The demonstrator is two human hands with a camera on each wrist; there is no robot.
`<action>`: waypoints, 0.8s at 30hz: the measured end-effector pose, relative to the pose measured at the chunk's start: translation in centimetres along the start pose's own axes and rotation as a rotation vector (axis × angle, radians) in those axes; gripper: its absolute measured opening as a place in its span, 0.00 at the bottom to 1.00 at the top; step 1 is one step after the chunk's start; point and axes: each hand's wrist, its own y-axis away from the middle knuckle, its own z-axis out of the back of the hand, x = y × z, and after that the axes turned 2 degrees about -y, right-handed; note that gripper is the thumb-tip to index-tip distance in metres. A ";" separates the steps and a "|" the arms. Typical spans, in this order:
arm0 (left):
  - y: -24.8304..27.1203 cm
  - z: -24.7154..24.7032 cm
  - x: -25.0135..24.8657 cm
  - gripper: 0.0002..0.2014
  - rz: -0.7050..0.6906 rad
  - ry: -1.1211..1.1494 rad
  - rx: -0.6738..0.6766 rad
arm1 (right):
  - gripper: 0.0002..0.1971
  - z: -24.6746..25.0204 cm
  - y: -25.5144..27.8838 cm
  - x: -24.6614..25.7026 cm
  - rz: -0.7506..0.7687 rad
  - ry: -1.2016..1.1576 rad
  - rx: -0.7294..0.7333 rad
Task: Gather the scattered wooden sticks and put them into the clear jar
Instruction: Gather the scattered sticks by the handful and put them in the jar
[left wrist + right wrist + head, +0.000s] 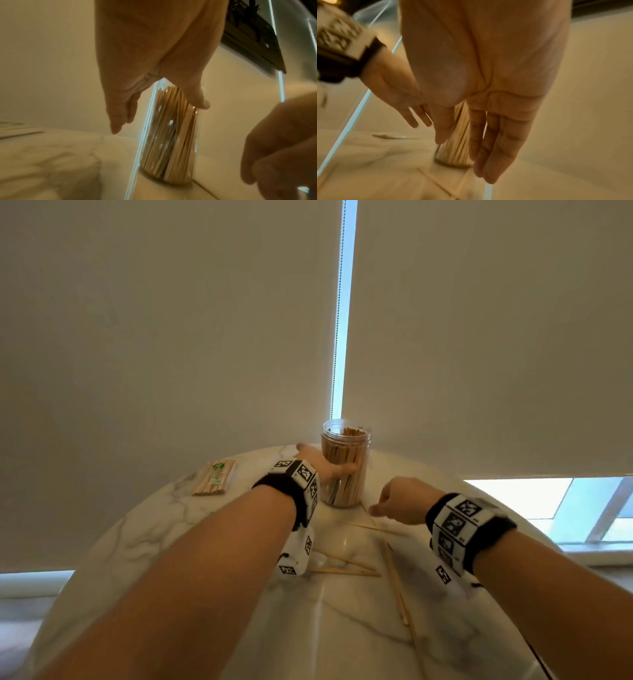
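The clear jar [345,470] stands upright at the table's far edge, packed with wooden sticks. My left hand [322,461] reaches around its left side; the thumb [199,100] lies on the jar's front wall [169,146], while the straight fingers [118,121] stay off to the left. My right hand [390,501] hovers just right of the jar base with straight fingers [489,155] and holds nothing. Several loose sticks [346,564] lie scattered on the white marble table [154,529] between my wrists, one long stick [397,580] pointing toward me.
A wrapped bundle of sticks [215,478] lies at the table's back left. Roller blinds [171,320] hang right behind the jar, with a bead chain [337,337] in the gap. The round table edge curves away on both sides.
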 end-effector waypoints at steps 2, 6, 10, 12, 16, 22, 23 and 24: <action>2.2 0.6 0.4 0.38 -0.063 -0.243 0.061 | 0.25 -1.2 -0.5 -0.1 -0.053 0.045 0.041; 5.7 -1.1 1.5 0.24 -0.217 -0.574 0.233 | 0.22 -2.0 -0.8 0.9 -0.074 0.070 0.085; 7.8 -4.0 2.6 0.19 -0.302 -0.722 0.375 | 0.18 -2.5 -0.9 1.8 -0.048 0.144 0.059; 8.1 -4.6 3.0 0.17 -0.329 -0.743 0.333 | 0.16 -2.5 -0.5 1.9 -0.048 0.143 0.044; 9.0 -4.7 3.3 0.13 -0.361 -0.734 0.232 | 0.18 -2.6 0.7 1.9 -0.046 0.180 0.053; 11.2 -4.9 2.8 0.08 -0.398 -0.807 0.195 | 0.20 -2.6 2.4 0.9 -0.080 0.097 0.062; 11.7 -5.0 2.7 0.08 -0.397 -0.836 0.199 | 0.20 -2.5 2.8 0.6 -0.092 0.037 0.048; 12.2 -5.1 2.6 0.09 -0.392 -0.866 0.205 | 0.19 -2.4 3.2 0.1 -0.105 -0.039 0.036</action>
